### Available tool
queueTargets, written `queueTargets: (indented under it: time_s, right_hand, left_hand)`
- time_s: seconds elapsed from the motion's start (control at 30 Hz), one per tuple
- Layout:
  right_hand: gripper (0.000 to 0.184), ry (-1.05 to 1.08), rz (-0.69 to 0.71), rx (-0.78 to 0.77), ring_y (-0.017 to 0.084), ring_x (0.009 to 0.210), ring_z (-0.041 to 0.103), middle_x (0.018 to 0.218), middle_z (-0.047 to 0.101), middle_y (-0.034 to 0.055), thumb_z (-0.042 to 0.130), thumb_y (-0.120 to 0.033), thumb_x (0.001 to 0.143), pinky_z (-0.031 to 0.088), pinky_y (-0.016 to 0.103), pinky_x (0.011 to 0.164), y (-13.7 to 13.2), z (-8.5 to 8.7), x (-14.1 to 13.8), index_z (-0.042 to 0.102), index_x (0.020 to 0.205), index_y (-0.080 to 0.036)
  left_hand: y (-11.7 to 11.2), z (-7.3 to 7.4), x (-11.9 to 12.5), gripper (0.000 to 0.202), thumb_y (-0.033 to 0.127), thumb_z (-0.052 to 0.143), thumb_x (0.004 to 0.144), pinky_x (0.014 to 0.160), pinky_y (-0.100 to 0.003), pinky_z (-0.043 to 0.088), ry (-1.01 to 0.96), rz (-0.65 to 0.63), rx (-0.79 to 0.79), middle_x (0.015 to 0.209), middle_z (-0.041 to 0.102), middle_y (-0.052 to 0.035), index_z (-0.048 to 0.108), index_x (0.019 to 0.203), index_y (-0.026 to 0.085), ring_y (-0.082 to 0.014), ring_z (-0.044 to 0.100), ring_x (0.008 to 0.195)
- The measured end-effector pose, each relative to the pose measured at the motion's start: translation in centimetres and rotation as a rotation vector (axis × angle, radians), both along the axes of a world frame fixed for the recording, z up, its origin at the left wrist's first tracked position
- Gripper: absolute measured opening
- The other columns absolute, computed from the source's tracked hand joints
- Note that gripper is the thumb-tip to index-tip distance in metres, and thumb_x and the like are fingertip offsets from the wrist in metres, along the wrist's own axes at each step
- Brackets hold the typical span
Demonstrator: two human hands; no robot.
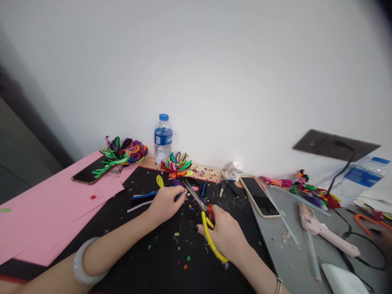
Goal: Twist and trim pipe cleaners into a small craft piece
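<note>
My right hand grips scissors with yellow and red handles, and their blades stand slightly apart, pointing away to the upper left. Close by the blade tips, my left hand is closed in a pinch on a short dark blue fuzzy strip, probably pipe cleaner. Blue, black and pale lavender pipe cleaners lie beside the left wrist. Just beyond both hands sits a multicoloured pipe-cleaner bundle. Small coloured snippets are scattered over the black mat.
A water bottle stands against the wall. Pink paper carries a phone and a looped pipe-cleaner bundle. On the right lie another phone, a paper cup, keys and a corded pink glue gun.
</note>
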State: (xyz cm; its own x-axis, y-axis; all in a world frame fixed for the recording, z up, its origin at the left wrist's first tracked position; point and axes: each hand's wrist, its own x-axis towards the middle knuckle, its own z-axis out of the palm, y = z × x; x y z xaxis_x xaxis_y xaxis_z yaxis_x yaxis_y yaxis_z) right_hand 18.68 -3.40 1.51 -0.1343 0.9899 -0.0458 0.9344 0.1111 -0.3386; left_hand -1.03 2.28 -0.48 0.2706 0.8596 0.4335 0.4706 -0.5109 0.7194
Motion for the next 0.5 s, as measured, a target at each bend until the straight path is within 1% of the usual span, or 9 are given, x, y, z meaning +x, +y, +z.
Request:
queueTargets:
  time_s: [0.13,0.37,0.5]
  right_hand:
    - [0.033,0.011,0.005,0.003,0.017,0.062,0.051,0.07,0.056,0.0009,0.061,-0.049,0.067,0.025,0.025,0.052,0.05,-0.34,0.06,0.045,0.073,-0.02]
    - [0.032,0.068,0.017,0.006,0.012,0.052,0.04,0.062,0.052,-0.0011,0.06,-0.047,0.068,0.023,0.023,0.049,0.23,-0.87,0.24,0.043,0.066,-0.02]
    - [0.027,0.123,0.029,-0.001,0.011,0.05,0.037,0.059,0.05,-0.0016,0.054,-0.042,0.074,0.024,0.022,0.048,0.29,-0.92,0.36,0.043,0.065,-0.019]
  left_hand:
    - [-0.04,-0.32,-0.01,0.014,0.022,0.051,0.078,0.061,-0.022,0.036,0.01,-0.015,0.001,0.064,0.063,-0.0011,0.062,0.07,0.021,-0.0155,0.056,0.059]
    - [0.06,-0.46,-0.09,0.014,0.022,0.049,0.08,0.061,-0.023,0.036,0.082,-0.008,0.036,0.067,0.065,-0.0022,0.063,0.077,0.021,-0.0163,0.058,0.061]
    - [-0.03,-0.16,-0.05,0.017,0.023,0.048,0.081,0.061,-0.023,0.038,0.052,-0.014,0.022,0.069,0.066,-0.002,0.064,0.076,0.02,-0.0161,0.06,0.062]
